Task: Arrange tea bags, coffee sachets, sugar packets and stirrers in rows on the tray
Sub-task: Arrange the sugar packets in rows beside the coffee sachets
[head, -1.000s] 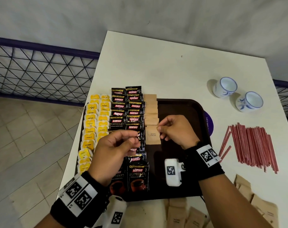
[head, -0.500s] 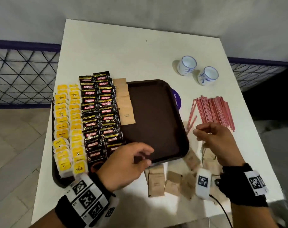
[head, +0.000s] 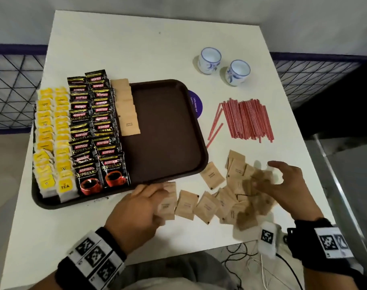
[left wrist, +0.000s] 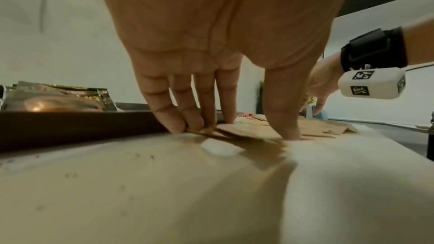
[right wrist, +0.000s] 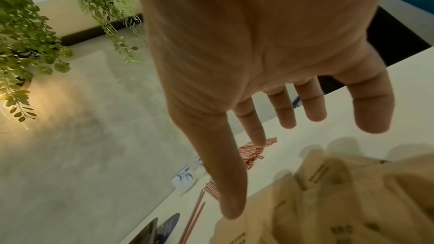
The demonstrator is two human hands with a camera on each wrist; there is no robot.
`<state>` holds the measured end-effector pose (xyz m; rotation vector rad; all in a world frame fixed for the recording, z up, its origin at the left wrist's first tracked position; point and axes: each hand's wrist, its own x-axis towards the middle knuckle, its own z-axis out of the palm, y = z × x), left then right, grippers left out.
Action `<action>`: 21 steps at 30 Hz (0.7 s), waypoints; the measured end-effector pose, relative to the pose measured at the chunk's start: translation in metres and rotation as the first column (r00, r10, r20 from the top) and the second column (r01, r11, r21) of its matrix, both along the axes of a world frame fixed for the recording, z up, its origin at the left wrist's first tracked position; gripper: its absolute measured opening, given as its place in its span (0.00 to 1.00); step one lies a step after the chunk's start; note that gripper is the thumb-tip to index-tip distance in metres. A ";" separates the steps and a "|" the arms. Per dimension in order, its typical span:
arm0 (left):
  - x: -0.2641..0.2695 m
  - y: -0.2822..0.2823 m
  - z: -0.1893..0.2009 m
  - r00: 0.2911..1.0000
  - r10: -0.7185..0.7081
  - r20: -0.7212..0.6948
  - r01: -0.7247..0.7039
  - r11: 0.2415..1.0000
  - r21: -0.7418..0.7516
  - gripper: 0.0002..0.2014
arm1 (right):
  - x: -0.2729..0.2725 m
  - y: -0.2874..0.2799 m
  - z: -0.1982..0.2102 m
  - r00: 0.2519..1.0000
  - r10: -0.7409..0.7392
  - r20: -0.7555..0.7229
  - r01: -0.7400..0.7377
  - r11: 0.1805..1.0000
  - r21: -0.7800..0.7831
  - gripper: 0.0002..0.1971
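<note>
1. Our left hand (head: 136, 208) presses straight fingers (left wrist: 178, 118) on a sugar packet (head: 167, 203) at the table's (head: 115, 49) near edge, just beside the tray's (head: 201, 155) near rim.
2. Our right hand (head: 283, 185) hovers spread and empty over the loose packets (head: 237, 197); the pile lies directly beneath it, so it is nearer.
3. The sugar row (head: 126, 109) stops midway along the tray.
4. Sachets (head: 94, 126) read "KOPIKO SUPREMO"; tea bags (head: 52, 139) read "TEA".

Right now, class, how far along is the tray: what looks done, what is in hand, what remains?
Done: tea bags and coffee sachets fill rows on the tray. In hand: the sugar row runs only partway down; the left hand presses a packet, and the right hand hovers over the loose pile. Left: the remaining sugar and all stirrers.
</note>
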<state>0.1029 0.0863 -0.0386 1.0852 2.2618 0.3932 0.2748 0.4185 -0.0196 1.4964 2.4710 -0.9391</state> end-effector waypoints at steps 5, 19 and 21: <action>0.020 0.001 -0.017 0.996 0.041 -0.080 -0.042 0.999 -0.012 0.41 | 0.006 0.005 0.000 0.997 0.065 0.042 -0.063 0.997 -0.048 0.44; 0.032 0.007 -0.023 0.972 0.120 -0.201 -0.128 0.991 -0.030 0.39 | -0.018 -0.008 -0.024 0.964 0.240 0.111 -0.243 0.970 0.009 0.44; 0.033 0.009 -0.023 0.964 0.138 -0.229 -0.150 0.988 -0.036 0.41 | -0.021 -0.008 -0.020 0.961 0.257 0.097 -0.260 0.966 0.014 0.41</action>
